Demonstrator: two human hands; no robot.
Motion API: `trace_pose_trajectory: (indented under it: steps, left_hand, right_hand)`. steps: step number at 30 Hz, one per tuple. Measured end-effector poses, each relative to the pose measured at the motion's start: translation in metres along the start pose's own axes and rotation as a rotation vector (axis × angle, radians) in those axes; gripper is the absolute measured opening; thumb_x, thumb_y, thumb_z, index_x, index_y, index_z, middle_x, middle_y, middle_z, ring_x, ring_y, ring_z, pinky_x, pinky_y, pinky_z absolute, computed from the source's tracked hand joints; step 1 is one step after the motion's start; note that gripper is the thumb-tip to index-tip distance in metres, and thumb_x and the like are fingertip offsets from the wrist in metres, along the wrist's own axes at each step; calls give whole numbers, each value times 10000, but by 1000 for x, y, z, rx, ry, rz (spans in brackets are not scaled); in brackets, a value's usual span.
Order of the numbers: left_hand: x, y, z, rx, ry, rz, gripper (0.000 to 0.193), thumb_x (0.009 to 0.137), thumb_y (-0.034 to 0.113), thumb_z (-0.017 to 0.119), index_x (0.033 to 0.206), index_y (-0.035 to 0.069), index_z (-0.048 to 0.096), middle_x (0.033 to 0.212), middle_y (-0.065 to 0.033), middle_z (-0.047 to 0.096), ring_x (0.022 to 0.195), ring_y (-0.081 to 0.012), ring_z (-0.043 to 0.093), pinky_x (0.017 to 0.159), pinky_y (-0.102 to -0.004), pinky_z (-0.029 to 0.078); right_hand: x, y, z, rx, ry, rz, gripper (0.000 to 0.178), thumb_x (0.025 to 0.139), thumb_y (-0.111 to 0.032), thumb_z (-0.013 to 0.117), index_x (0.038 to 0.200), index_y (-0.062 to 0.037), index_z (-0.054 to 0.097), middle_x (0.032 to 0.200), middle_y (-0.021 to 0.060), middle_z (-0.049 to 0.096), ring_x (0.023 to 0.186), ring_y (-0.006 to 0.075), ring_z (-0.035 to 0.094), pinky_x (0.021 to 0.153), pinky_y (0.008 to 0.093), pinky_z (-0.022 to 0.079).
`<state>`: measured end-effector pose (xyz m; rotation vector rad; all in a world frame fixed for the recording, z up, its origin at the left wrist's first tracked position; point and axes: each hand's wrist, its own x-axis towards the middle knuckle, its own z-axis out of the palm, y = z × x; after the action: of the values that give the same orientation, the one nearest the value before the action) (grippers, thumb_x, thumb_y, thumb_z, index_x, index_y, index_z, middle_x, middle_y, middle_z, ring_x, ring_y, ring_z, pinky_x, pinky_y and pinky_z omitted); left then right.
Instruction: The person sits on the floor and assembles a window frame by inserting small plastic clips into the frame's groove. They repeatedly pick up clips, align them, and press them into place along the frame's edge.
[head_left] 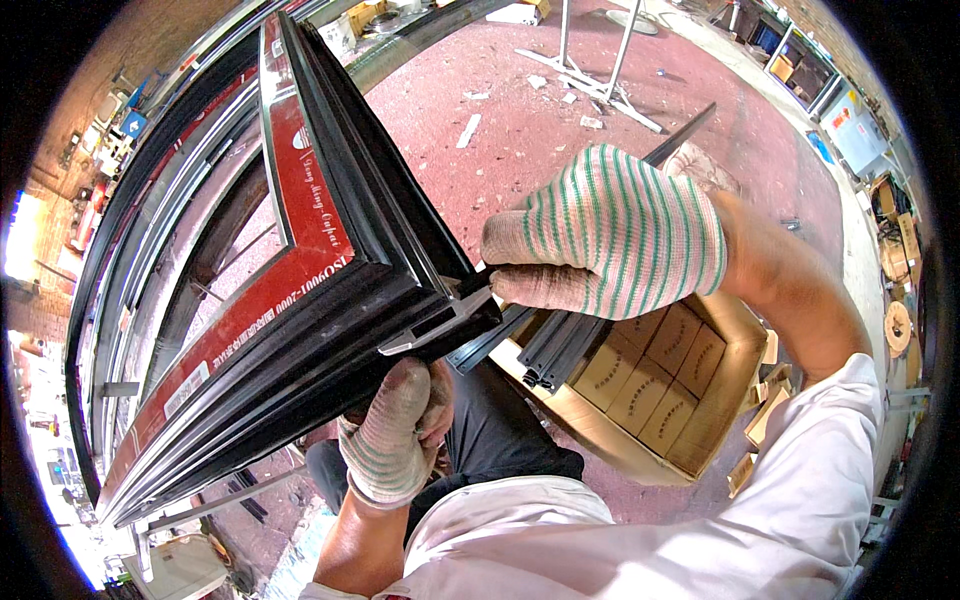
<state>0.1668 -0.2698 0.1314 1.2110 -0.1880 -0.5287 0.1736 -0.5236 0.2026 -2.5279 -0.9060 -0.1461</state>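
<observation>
Here, left hand (396,430) curled under, right hand (610,235) pinch-closed on frame (330,325)

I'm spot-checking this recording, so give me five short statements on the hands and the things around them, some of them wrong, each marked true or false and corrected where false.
1. The right hand is at a corner of the black frame. True.
2. The left hand is bare. False: it wears a glove.
3. The carton is closed. False: it is open, with small boxes inside.
4. A red strip runs along the frame. True.
5. The right sleeve is black. False: it is white.
</observation>
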Motion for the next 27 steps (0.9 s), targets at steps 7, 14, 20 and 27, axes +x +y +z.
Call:
trace_pose_trajectory:
  steps: [7, 14, 20, 27]
  left_hand:
    - [0, 1, 2, -3, -7, 10, 442, 895, 474, 658, 704, 111, 494, 534, 40, 367, 419, -54, 286, 372, -205, 210]
    - [-1, 4, 1, -71, -38, -42, 411, 896, 456, 670, 833, 70, 543, 551, 39, 370, 422, -47, 285, 368, -198, 215]
    - [0, 2, -1, -70, -49, -31, 412, 901, 456, 670, 820, 72, 543, 549, 41, 365, 419, -48, 284, 361, -196, 219]
    - [1, -2, -5, -88, -76, -11, 399, 906, 443, 670, 780, 90, 536, 545, 38, 376, 418, -50, 289, 365, -197, 224]
  right_hand:
    - [0, 3, 1, 20, -5, -52, 185, 907, -245, 668, 881, -70, 613, 733, 120, 601, 678, 355, 637, 575, 434, 504]
    - [5, 3, 2, -43, 19, -82, 187, 908, -249, 667, 889, -70, 616, 739, 119, 603, 681, 356, 638, 580, 435, 507]
    - [4, 0, 2, -91, 24, -94, 190, 908, -253, 665, 896, -70, 618, 744, 118, 605, 684, 356, 639, 584, 437, 510]
    - [2, -1, 4, -101, 14, -68, 222, 912, -256, 623, 1030, -72, 663, 788, 182, 647, 753, 404, 644, 640, 466, 516]
